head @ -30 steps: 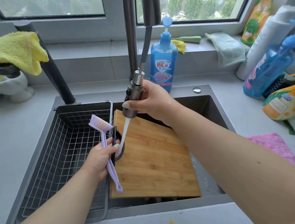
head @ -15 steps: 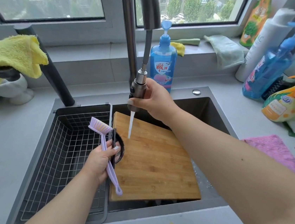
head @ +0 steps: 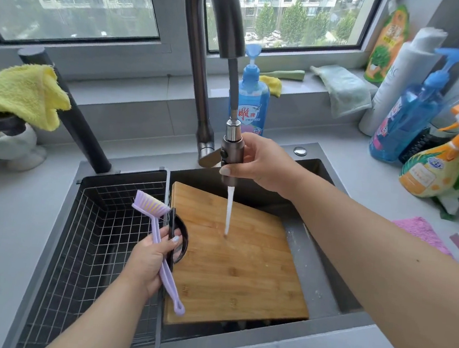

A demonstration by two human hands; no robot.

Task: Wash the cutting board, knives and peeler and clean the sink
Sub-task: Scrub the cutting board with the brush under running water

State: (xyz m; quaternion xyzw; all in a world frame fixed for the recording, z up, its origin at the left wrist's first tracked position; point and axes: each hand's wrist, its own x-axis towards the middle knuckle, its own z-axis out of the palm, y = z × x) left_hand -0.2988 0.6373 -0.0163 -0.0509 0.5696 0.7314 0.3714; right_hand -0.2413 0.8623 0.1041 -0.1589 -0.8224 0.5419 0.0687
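Observation:
A bamboo cutting board (head: pixel 240 266) lies tilted across the dark sink (head: pixel 323 273). My left hand (head: pixel 149 262) grips its left edge at the black handle ring and also holds a purple dish brush (head: pixel 158 231), bristles up. My right hand (head: pixel 261 163) holds the pull-out faucet spray head (head: pixel 232 151) above the board. A white stream of water (head: pixel 229 211) falls from it onto the middle of the board. No knives or peeler are visible.
A black wire basket (head: pixel 100 245) fills the sink's left half. A blue dish soap bottle (head: pixel 252 99) stands behind the faucet. Cleaning bottles (head: pixel 429 165) crowd the right counter, beside a pink cloth (head: pixel 421 233). A yellow cloth (head: pixel 20 95) hangs at left.
My right hand has moved the spray head right and up, so the stream has shifted from the board's left edge near the handle ring to its middle. My left hand has stayed put.

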